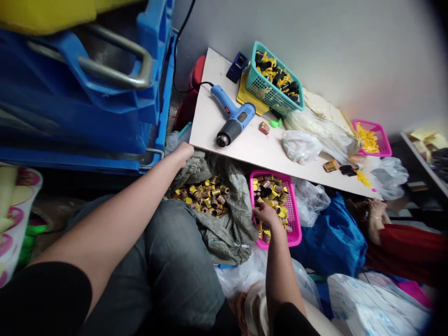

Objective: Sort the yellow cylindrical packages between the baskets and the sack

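Note:
My left hand (184, 153) is closed at the near left corner of the table, on the upper edge of a grey woven sack (229, 233); its fingertips are partly hidden. Inside the sack lie many small yellow-and-brown printed cylinders (210, 198), some showing dark ends. To its right, a pink plastic basket (297, 224) holds more of these pieces. My right hand (266, 214) reaches into that basket close to its left rim. Its fingers curl down among the pieces, and what they grip cannot be made out.
On the white table (210, 126) lie a blue heat gun (236, 116), a teal basket (275, 95) of black-and-yellow parts and plastic bags (301, 145). A smaller pink basket (387, 144) stands farther right. Blue crates (80, 126) rise at left. Another person's hands (376, 214) show at right.

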### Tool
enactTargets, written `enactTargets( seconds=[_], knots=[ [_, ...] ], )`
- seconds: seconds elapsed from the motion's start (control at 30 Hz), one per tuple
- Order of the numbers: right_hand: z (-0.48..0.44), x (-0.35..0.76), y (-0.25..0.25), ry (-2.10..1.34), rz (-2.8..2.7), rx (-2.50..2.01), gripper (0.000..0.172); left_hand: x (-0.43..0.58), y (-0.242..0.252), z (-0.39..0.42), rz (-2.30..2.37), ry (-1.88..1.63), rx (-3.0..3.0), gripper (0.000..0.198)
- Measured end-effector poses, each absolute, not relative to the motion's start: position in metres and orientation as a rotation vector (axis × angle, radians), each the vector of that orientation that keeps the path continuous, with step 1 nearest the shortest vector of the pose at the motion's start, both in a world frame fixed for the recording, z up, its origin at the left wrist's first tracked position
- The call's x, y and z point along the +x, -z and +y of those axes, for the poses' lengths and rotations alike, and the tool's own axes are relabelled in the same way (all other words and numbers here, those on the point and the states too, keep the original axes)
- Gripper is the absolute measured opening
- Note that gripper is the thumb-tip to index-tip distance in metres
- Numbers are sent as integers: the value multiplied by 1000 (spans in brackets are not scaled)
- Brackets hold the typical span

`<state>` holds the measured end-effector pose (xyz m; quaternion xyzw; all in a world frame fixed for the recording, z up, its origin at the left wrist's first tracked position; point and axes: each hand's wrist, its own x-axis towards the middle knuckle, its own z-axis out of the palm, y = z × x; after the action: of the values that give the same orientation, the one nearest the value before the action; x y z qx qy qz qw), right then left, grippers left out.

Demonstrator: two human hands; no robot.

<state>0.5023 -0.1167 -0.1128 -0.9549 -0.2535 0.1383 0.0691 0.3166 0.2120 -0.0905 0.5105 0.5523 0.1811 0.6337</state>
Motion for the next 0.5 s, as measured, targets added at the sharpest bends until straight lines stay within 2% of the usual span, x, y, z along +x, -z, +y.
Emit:
enactTargets(
  seconds=[0.1, 0.33, 0.5],
  knots=[
    [-134, 505, 123, -448, -705, -2934, 44, 316, 89, 211, 1263, -393, 1164, 27],
    [-122, 525, 123, -300, -619, -2990, 46, 314, 88, 209, 1226, -387, 1148, 28],
    [-104, 545, 118, -387, -635, -3006, 38, 315, 89, 210, 1267, -491, 1128, 29]
  ],
)
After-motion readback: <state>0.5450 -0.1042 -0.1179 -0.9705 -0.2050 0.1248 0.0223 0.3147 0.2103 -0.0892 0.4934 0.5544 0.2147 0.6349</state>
